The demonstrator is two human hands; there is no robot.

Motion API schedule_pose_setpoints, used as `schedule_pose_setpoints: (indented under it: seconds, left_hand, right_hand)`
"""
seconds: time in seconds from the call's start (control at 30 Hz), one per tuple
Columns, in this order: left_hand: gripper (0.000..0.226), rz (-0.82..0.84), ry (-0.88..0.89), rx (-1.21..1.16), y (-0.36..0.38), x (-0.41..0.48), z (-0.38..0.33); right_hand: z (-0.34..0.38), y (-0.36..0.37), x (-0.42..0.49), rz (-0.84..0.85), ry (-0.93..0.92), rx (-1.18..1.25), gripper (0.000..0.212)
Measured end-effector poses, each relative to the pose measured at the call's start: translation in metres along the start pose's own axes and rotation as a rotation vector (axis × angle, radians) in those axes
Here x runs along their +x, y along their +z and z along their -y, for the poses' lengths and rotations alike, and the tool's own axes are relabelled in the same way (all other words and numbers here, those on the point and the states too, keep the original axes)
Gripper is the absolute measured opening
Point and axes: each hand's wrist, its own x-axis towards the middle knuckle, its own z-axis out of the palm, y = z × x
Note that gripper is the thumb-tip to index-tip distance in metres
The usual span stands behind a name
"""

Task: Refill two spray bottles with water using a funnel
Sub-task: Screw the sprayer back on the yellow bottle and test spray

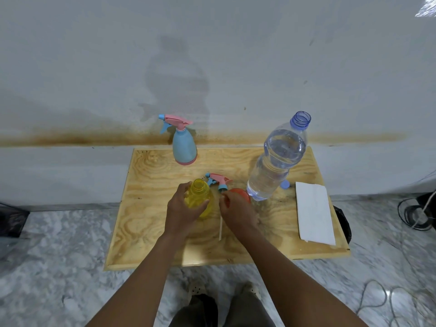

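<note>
A yellow spray bottle [198, 197] stands open-necked at the middle of the wooden board [151, 185], and my left hand [181, 211] grips its body. Its pink and blue spray head [218, 180] lies on the board just behind, with the white dip tube [220, 228] running toward me. My right hand [236, 212] rests over an orange funnel [240, 194], fingers curled on it. A blue spray bottle [184, 147] with its head on stands at the back. A large clear water bottle [276, 161], uncapped, stands at the right.
A blue bottle cap [285, 184] lies beside the water bottle. A folded white cloth [313, 212] lies on the board's right side. The wall rises right behind the board. Cables [417, 213] lie on the marble floor at right, a dark object [11, 220] at left.
</note>
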Motion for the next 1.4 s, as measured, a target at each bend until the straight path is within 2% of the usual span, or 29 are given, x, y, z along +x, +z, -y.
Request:
schedule_pose_setpoints:
  seconds: [0.07,0.17,0.4,0.6,0.7,0.87,1.0,1.03,1.13,1.23,1.4]
  left_hand:
    - [0.058,0.008,-0.013,0.0,-0.002,0.002,0.001]
    - [0.058,0.022,-0.001,0.053,-0.005,0.007,0.001]
    - [0.058,0.079,-0.008,0.064,-0.008,0.01,0.002]
    - [0.056,0.082,-0.012,0.04,-0.008,0.01,0.005]
    - [0.059,0.077,-0.011,0.044,-0.007,0.01,0.006]
    - [0.059,0.07,-0.021,0.02,-0.006,0.008,0.005]
    - [0.057,0.059,-0.031,0.016,-0.007,0.006,0.002]
    - [0.057,0.055,-0.031,0.017,-0.007,0.006,0.001]
    - [0.057,0.057,-0.031,0.011,-0.007,0.005,0.0]
    - [0.058,0.06,-0.041,0.007,-0.007,0.003,-0.002]
    - [0.058,0.059,-0.05,0.009,-0.007,0.002,-0.005]
  right_hand:
    - [0.011,0.003,0.02,0.006,0.008,-0.046,0.023]
    - [0.025,0.004,0.048,0.123,0.1,-0.12,0.035]
    - [0.029,0.012,0.074,0.248,0.211,-0.28,0.025]
    - [0.028,0.021,0.085,0.216,0.305,-0.162,0.025]
    - [0.03,0.012,0.087,0.133,0.321,-0.026,0.032]
    - [0.05,-0.026,0.08,-0.098,0.18,0.363,0.055]
    - [0.073,-0.075,0.06,-0.237,0.084,0.58,0.06]
    - [0.079,-0.087,0.052,-0.268,0.057,0.634,0.055]
    - [0.099,-0.113,0.031,-0.328,-0.086,0.755,0.02]
    - [0.111,-0.117,0.021,-0.346,-0.161,0.766,0.019]
    - [0.108,-0.098,0.019,-0.353,-0.308,0.591,0.031]
